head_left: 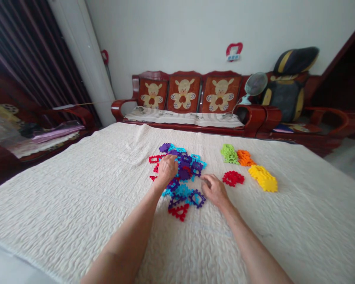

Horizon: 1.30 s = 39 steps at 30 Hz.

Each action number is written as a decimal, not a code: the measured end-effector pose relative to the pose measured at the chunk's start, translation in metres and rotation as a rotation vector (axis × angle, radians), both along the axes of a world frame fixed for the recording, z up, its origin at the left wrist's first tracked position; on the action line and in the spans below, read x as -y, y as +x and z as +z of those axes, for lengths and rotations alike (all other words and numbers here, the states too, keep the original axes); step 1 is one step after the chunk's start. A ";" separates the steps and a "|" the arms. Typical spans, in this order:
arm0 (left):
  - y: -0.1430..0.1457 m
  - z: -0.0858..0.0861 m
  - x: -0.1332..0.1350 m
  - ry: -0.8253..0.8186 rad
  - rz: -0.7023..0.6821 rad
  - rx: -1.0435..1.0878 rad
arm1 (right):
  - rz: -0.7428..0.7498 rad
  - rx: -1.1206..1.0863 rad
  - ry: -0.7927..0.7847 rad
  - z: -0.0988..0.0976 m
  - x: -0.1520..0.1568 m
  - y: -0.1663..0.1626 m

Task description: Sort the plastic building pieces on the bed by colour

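A mixed heap of flat plastic puzzle pieces [187,165], purple, cyan and red, lies in the middle of a cream quilted cloth [77,189]. My left hand [167,169] rests on the heap's left side, fingers curled down onto the pieces. My right hand [213,189] sits at the heap's right edge with fingers bent, fingertips touching the cloth beside a purple piece [197,198]. To the right lie sorted piles: green [229,154], orange [245,157], yellow [264,177] and red [233,178].
A red wooden sofa [192,98] with bear-print cushions stands beyond the cloth's far edge. A small fan [254,85] and a dark bag [290,83] sit at its right. A cluttered bench [32,130] is at the left.
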<state>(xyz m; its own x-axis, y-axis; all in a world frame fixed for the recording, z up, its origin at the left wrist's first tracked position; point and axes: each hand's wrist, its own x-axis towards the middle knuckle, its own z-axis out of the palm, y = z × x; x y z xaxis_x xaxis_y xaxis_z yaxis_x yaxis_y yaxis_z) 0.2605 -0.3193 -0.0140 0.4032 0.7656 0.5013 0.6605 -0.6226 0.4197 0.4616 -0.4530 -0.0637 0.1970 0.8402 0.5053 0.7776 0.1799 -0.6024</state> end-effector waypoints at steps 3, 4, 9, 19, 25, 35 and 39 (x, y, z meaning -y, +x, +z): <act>-0.015 0.000 -0.021 -0.094 0.150 -0.001 | -0.020 0.013 0.011 -0.004 -0.003 0.004; -0.020 -0.001 -0.028 -0.130 0.199 -0.006 | -0.022 0.016 0.019 -0.005 -0.004 0.005; -0.033 -0.004 -0.056 -0.258 0.389 -0.049 | -0.031 0.014 0.051 -0.009 -0.007 0.006; -0.026 -0.005 -0.067 -0.364 0.456 -0.177 | -0.036 0.002 0.042 -0.008 -0.006 0.004; -0.031 -0.009 -0.069 -0.383 0.481 -0.111 | -0.033 -0.002 0.046 -0.008 -0.006 0.004; -0.042 -0.007 -0.065 -0.351 0.583 0.162 | -0.030 0.017 0.031 -0.004 -0.004 0.005; -0.044 -0.004 -0.069 -0.404 0.617 0.285 | -0.024 0.025 0.041 -0.004 -0.005 0.006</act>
<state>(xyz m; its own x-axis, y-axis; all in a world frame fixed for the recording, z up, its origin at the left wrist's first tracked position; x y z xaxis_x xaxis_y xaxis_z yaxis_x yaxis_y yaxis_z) 0.2162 -0.2504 -0.0182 -0.2554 0.9540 0.1570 0.6699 0.0575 0.7402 0.4673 -0.4480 -0.0682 0.2036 0.8140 0.5441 0.7965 0.1854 -0.5755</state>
